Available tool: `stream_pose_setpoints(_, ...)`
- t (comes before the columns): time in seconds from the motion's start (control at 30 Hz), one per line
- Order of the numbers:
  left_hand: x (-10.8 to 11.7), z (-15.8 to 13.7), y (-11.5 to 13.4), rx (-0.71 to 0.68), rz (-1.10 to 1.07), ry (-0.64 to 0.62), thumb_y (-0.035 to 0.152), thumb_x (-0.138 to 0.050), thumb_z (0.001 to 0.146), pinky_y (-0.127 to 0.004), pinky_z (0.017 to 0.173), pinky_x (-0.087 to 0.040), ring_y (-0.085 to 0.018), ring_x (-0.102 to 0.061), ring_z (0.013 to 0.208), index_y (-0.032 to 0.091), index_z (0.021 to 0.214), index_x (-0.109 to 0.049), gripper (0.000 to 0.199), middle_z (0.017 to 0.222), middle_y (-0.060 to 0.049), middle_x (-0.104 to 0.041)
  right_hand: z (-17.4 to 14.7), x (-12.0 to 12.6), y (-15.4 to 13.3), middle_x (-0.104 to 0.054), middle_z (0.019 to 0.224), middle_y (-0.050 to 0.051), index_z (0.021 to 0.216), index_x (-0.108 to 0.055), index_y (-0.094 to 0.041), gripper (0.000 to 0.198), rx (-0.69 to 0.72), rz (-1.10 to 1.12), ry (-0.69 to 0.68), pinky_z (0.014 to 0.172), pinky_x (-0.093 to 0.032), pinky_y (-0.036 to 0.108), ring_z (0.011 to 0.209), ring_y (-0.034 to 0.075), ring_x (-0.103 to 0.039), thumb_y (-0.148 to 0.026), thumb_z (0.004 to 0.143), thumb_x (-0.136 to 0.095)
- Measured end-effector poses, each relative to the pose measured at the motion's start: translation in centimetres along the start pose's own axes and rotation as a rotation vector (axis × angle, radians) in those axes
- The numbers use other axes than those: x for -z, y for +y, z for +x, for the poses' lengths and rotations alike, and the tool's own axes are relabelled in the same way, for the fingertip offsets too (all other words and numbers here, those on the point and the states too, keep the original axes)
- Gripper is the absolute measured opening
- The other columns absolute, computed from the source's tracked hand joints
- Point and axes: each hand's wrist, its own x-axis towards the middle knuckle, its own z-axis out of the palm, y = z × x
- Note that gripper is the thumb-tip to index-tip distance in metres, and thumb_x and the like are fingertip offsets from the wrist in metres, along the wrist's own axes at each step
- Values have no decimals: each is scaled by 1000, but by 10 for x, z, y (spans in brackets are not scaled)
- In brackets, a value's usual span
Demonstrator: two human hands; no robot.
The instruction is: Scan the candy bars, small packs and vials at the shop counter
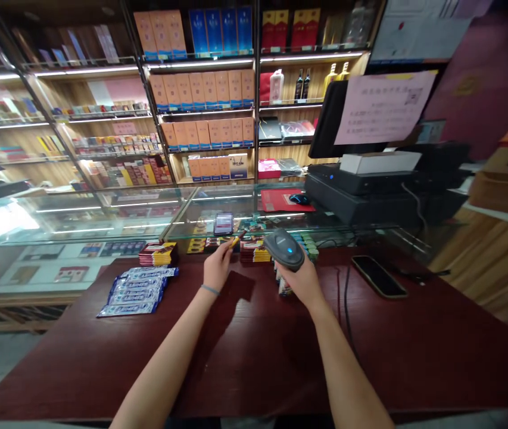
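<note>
My right hand (304, 279) is wrapped round a dark grey barcode scanner (284, 249) with a lit blue spot. Its head points away from me, over the far edge of the dark red table. My left hand (218, 267) pinches a thin yellow-and-dark packet (237, 239), seen nearly edge-on. Between the hands sits a stack of red-and-yellow packs (255, 253). Another red-and-yellow stack (158, 254) stands farther left. Blue-and-white long sachets (135, 290) lie overlapped on the left of the table. Small goods below the scanner are partly hidden by my right hand.
A phone (379, 276) and a black cable (347, 310) lie on the right of the table (254, 369). Beyond is a glass counter (146, 205) with a small display (224, 224). A monitor with a paper sheet (381, 110) stands at back right. Shelves hold boxes and bottles.
</note>
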Motion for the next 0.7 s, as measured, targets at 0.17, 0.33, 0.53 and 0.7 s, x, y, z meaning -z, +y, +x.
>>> stream_pose_setpoints(0.17, -34, 10, 15, -291, 378, -224, 10, -52, 98, -36, 107, -54, -22, -68, 122, 28, 132, -68, 41, 132, -5, -73, 9, 21, 7, -76, 79, 7, 119, -63, -20, 53, -98, 83, 74, 55, -54, 33, 72, 29, -74, -50, 77, -76)
stream_pose_setpoints(0.33, -66, 16, 23, -388, 569, -403, 10, -55, 98, -38, 108, -53, -24, -68, 121, 25, 130, -70, 39, 130, -8, -74, 11, 34, 8, -73, 69, 2, 120, -63, -19, 53, -163, 148, 105, 49, -51, 33, 47, 21, -63, -51, 79, -76)
stream_pose_setpoints(0.53, -87, 19, 16, -370, 673, -446, 10, -53, 98, -40, 109, -51, -26, -63, 128, 25, 132, -69, 41, 133, -10, -72, 12, 35, 8, -75, 75, 6, 112, -66, -19, 46, -105, 183, 148, 54, -53, 34, 57, 23, -67, -50, 80, -75)
stream_pose_setpoints(0.7, -89, 22, 12, -398, 701, -478, 16, -58, 97, -44, 113, -48, -28, -60, 129, 21, 139, -63, 42, 138, -11, -68, 11, 34, 8, -77, 86, 8, 117, -66, -18, 50, -91, 195, 159, 61, -56, 37, 65, 25, -70, -50, 80, -76)
